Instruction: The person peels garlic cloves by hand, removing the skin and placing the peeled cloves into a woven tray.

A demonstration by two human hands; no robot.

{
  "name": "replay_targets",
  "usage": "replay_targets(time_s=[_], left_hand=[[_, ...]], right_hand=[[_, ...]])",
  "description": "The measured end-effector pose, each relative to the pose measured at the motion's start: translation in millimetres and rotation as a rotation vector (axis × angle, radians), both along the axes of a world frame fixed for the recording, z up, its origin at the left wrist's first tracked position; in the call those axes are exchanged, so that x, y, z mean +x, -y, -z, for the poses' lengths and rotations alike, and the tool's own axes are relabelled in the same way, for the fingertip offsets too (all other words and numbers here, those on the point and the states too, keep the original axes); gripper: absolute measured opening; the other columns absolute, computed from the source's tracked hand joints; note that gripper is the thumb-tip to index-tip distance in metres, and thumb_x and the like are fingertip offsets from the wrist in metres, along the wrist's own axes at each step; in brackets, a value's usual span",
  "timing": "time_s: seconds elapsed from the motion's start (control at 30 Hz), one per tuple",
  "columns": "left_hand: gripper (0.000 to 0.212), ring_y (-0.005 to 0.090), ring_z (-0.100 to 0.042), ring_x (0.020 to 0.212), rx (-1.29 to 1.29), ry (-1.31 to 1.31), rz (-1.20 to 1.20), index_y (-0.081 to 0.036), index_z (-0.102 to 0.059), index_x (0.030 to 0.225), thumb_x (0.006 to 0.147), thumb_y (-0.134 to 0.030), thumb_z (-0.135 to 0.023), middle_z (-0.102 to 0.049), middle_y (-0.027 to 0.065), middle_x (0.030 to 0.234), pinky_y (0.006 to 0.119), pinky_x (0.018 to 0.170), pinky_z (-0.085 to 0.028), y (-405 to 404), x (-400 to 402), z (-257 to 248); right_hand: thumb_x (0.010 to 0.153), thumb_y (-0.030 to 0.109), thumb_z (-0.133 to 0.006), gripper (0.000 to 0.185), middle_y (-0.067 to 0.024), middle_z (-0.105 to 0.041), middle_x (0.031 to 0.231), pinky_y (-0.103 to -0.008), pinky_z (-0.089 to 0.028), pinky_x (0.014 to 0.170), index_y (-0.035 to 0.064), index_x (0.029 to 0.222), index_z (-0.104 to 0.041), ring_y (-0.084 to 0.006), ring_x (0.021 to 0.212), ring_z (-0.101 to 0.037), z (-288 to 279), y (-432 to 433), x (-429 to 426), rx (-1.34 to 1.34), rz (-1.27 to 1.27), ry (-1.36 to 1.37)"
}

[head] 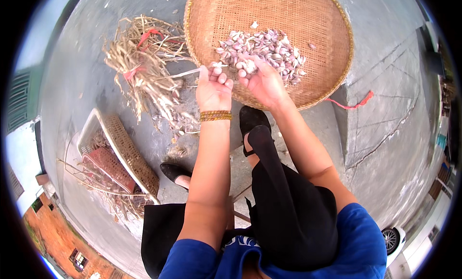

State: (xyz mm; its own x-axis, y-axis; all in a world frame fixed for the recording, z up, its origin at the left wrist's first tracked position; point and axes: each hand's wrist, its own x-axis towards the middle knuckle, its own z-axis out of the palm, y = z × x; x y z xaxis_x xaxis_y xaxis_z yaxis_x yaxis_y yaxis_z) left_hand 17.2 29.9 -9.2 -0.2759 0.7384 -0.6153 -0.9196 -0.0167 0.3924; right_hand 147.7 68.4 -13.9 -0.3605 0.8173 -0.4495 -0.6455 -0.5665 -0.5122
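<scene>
My left hand [215, 86] grips a dry garlic stalk [187, 73] whose pale end shows above the fingers. Beaded bracelets [216, 115] circle that wrist. Close beside it, my right hand [265, 80] is turned palm up, its fingers curled around whitish garlic cloves [248, 66]. Both hands are over the near left part of a round woven bamboo tray [325, 62]. On the tray behind them lies a heap of loose purple-white garlic cloves [274, 50]. A single pale clove [254, 25] and a purple one [312, 46] rest apart from the heap.
Left of the tray, dried garlic stalks [140, 69] lie bundled with red ties [134, 72]. Garlic scraps [180, 124] litter the concrete floor [382, 116]. A plastic basket [131, 149] with a reddish basket [108, 167] and stalks inside sits at lower left. Red string [355, 105] trails right.
</scene>
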Motion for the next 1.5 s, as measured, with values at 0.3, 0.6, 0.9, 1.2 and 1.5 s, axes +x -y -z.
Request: replay_targets(time_s=[0.3, 0.6, 0.9, 1.2, 1.5], left_hand=[[0.029, 0.0041, -0.034, 0.045, -0.125, -0.298, 0.431, -0.003, -0.057, 0.105, 0.094, -0.030, -0.057, -0.046, -0.0037, 0.059, 0.020, 0.042, -0.025, 11, 38, -44], [0.014, 0.0024, -0.041, 0.051, 0.075, -1.337, 0.413, -0.003, -0.065, 0.091, 0.091, -0.016, -0.061, -0.050, -0.0035, 0.060, 0.020, 0.044, -0.034, 0, 46, -9], [0.023, 0.0078, -0.054, 0.066, 0.258, -0.988, 0.581, 0.001, -0.055, 0.114, 0.093, -0.009, -0.056, -0.061, 0.0033, 0.083, 0.024, 0.062, -0.046, -1, 28, -19], [0.021, 0.0048, -0.045, 0.054, 0.221, -0.964, 0.877, -0.002, -0.054, 0.108, 0.094, -0.018, -0.055, -0.054, 0.0006, 0.075, 0.019, 0.048, -0.036, -2, 24, -17], [0.020, 0.0168, -0.058, 0.082, 0.263, -1.440, 0.776, -0.001, -0.052, 0.105, 0.095, -0.018, -0.050, -0.058, 0.0095, 0.087, 0.032, 0.075, -0.048, 1, 26, -17]], right_hand=[[0.101, 0.042, -0.030, 0.052, 0.0010, -0.043, 0.065, -0.0213, -0.027, 0.047, 0.0039, 0.133, -0.043, -0.0076, 0.053, -0.032, -12, 7, 14, 0.188, -0.194, 0.122], [0.096, 0.039, -0.049, 0.039, -0.0010, -0.056, 0.069, -0.0236, -0.042, 0.051, 0.0006, 0.089, -0.056, -0.0076, 0.057, -0.050, -15, 9, 18, 0.279, -0.068, 0.679], [0.099, 0.034, -0.046, 0.039, 0.0024, -0.050, 0.070, -0.0195, -0.028, 0.044, 0.0007, 0.116, -0.056, -0.0046, 0.054, -0.039, -12, 9, 33, 0.224, -0.120, 0.273], [0.097, 0.035, -0.048, 0.044, 0.0005, -0.057, 0.086, -0.0185, -0.036, 0.052, 0.0023, 0.127, -0.052, -0.0039, 0.062, -0.043, -13, 11, 32, 0.218, -0.194, 0.411], [0.100, 0.030, -0.044, 0.040, 0.0032, -0.048, 0.070, -0.0199, -0.035, 0.051, 0.0005, 0.126, -0.053, -0.0053, 0.057, -0.041, -14, 16, 33, 0.395, -0.237, 0.447]])
